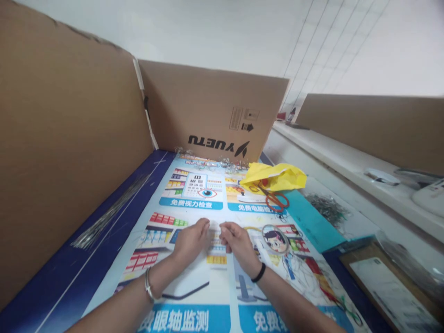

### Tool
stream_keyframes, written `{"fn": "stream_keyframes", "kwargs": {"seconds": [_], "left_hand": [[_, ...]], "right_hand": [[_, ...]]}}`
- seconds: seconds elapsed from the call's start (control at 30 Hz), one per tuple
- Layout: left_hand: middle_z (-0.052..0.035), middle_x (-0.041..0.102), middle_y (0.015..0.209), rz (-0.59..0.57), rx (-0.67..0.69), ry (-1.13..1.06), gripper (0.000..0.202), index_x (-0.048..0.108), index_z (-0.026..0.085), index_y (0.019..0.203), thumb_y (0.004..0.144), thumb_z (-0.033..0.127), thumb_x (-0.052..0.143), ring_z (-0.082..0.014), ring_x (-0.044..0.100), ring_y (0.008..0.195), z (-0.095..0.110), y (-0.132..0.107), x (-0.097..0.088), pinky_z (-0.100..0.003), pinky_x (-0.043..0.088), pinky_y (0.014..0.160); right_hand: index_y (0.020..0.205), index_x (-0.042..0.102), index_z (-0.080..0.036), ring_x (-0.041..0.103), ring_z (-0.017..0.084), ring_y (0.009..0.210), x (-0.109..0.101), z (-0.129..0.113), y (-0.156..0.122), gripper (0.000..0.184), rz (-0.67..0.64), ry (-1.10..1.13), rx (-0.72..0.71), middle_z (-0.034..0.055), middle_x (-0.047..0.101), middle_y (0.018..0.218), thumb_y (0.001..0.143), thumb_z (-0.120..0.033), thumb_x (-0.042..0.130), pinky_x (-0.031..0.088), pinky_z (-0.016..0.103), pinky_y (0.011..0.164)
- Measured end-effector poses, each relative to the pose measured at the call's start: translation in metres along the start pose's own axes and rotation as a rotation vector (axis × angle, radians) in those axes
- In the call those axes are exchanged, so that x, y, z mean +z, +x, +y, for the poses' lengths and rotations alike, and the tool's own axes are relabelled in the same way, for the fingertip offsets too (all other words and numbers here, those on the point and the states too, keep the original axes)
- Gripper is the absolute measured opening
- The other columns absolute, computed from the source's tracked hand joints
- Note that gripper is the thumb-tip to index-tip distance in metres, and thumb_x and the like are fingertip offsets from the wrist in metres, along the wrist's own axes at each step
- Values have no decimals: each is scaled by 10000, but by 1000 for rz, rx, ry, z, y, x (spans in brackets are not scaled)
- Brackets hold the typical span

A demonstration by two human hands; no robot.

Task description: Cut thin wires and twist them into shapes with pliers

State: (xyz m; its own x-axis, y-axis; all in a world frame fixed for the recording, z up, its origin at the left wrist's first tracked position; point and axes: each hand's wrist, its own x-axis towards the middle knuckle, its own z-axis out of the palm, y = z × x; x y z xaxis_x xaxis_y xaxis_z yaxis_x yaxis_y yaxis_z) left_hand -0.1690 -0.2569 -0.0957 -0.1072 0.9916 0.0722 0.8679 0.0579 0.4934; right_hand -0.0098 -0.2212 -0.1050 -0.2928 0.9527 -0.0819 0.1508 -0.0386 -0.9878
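Over the middle of a printed poster (194, 296) on the table, my left hand (192, 240) and my right hand (237, 243) face each other with a small gap between them. Fingers and thumb are pinched together on both hands. Whatever they pinch is too thin or blurred to make out. Beyond my right hand lie orange-handled scissors (276, 201), their blades partly under a crumpled yellow bag (277, 175). Left of my hands, a bundle of thin silvery wires (107, 215) rests on the blue table surface.
Cardboard panels wall off the left (69, 129) and the back (211, 106). Small tangled wire pieces (232, 165) lie along the back panel. At right are a pile of metallic wire bits (324, 208), a turquoise sheet (312, 219) and a box with a white label (385, 286).
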Motion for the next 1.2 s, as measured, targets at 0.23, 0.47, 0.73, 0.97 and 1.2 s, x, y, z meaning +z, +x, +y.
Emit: {"fn": "stream_keyframes", "kwargs": {"seconds": [0.23, 0.47, 0.73, 0.97, 1.2], "left_hand": [[-61, 599, 1069, 38, 55, 144, 362, 541, 263, 1181, 896, 407, 372, -203, 614, 821, -11, 8, -27, -287, 429, 662], [-24, 619, 929, -43, 263, -67, 161, 613, 201, 892, 841, 285, 486, -179, 553, 920, -27, 14, -44, -285, 423, 799], [-20, 637, 940, -216, 370, -43, 138, 609, 215, 877, 745, 256, 608, -219, 530, 943, -19, 7, -26, -323, 413, 808], [-36, 631, 946, -194, 421, 20, 145, 605, 206, 912, 776, 188, 556, -224, 531, 946, -16, 3, -24, -336, 412, 817], [-38, 603, 859, -210, 453, 23, 72, 569, 186, 835, 768, 207, 586, -216, 520, 903, -18, 5, -22, -315, 417, 757]], "right_hand": [[930, 580, -165, 486, 78, 461, -7, 1, -2, 293, 34, 82, -2, -40, 542, 596, 751, -396, 574, 411, 204, 438], [924, 618, -195, 579, 137, 667, -10, 10, -3, 196, 41, -219, -149, 16, 629, 769, 774, -301, 548, 479, 267, 613], [1154, 571, -249, 565, 195, 898, -10, 6, -4, 397, -91, -693, -355, 32, 629, 911, 759, -268, 606, 439, 345, 830], [1220, 539, -222, 557, 212, 905, -8, 4, -1, 467, -128, -817, -340, 55, 632, 933, 769, -309, 623, 440, 333, 804], [1297, 462, -234, 536, 222, 1017, -7, -1, -1, 540, -204, -874, -324, 49, 608, 1154, 782, -327, 594, 428, 350, 870]]}}
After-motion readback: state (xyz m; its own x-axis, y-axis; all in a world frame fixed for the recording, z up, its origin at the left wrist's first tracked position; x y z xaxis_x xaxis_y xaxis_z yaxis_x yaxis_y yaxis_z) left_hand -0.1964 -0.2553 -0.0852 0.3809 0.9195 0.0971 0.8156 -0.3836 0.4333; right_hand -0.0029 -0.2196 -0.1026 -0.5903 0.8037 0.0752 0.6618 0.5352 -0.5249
